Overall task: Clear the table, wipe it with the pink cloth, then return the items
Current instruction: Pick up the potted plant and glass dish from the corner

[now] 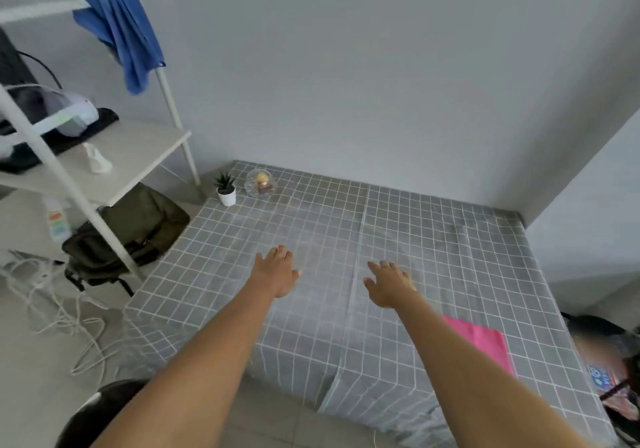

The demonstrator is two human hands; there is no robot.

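The table [450, 274] is covered with a grey cloth with a white grid. At its far left corner stand a small green plant in a white pot [226, 189] and a clear glass bowl [260, 183] with something yellow and brown inside. A folded pink cloth [485, 342] lies near the front right, partly hidden by my right forearm. My left hand [277, 271] and my right hand [389, 283] reach out over the middle of the table, fingers spread, holding nothing.
A white shelf unit [114, 156] stands left of the table with a blue cloth [121, 32] hung on its rail. A dark green bag [131, 236] and loose white cables [62, 312] lie on the floor. A black bag [609, 361] sits at the right.
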